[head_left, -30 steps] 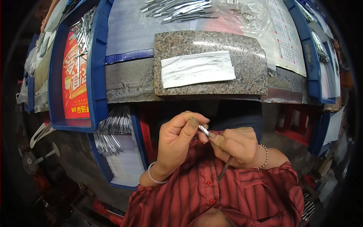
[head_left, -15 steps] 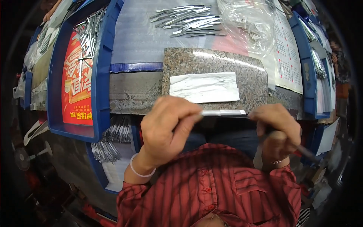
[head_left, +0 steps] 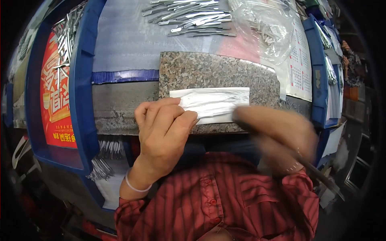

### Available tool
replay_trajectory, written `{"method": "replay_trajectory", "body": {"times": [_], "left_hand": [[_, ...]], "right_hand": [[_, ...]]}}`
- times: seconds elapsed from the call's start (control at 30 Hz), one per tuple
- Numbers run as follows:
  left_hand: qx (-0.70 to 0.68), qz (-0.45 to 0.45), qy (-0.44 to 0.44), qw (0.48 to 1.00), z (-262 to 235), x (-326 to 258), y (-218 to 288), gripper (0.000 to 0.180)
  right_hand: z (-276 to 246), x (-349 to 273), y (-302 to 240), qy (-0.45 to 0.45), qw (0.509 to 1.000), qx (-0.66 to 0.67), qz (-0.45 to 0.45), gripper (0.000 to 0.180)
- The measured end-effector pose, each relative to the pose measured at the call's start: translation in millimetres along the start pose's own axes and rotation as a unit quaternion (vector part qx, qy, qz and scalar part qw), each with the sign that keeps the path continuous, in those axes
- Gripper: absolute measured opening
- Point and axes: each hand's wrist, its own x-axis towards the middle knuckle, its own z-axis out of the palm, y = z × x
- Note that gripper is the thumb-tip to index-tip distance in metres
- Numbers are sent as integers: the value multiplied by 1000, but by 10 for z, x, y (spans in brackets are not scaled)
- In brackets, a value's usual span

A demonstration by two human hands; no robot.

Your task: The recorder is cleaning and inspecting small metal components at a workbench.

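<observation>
Head view: metal strips (head_left: 197, 19) beyond granite slab (head_left: 219, 70); right fingers (head_left: 277, 120) clasp dark tool (head_left: 323, 178); left fingers (head_left: 181, 121): hold unclear.

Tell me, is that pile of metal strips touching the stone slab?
Apart: the head view shows some of the pale sheet between the strips and the slab's far edge.

On my feed the granite slab (head_left: 217, 72) sits in moderate light; the white paper (head_left: 219, 96) is brightest, nearly washed out; glints catch the metal strips (head_left: 197, 19) and clear plastic bag (head_left: 277, 38); motion blur smears the right hand (head_left: 281, 130) and its thin dark tool (head_left: 321, 176) (the left hand (head_left: 163, 128) reads crisply); the blue crate (head_left: 82, 60) bows with the fisheye; the lower left is murky, the corners black.
</observation>
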Motion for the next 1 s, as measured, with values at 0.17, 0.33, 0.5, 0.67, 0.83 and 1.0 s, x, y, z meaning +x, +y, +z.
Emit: {"method": "replay_trajectory", "body": {"times": [0.17, 0.33, 0.5, 0.67, 0.83, 1.0], "left_hand": [[-21, -7, -9, 1000, 28, 39, -26, 24], [-24, 6, 3, 1000, 47, 55, 2, 24], [-6, -13, -3, 1000, 18, -2, -25, 22], [-20, -26, -22, 999, -46, 46, -5, 21], [-14, -24, -18, 999, -140, -3, -100, 20], [-1, -24, -15, 1000, -149, -73, -138, 18]], "right_hand": [[169, -76, 252, 0, 979, 156, 130, 34], [-58, -79, -1, 155, 945, 232, 170, 53], [-36, 93, 53, -3, 995, 102, 7, 54], [383, 197, 121, -67, 994, 80, 34, 57], [351, 216, 55, -37, 990, 126, 55, 17], [406, 359, -59, 12, 987, 152, -55, 22]]}}
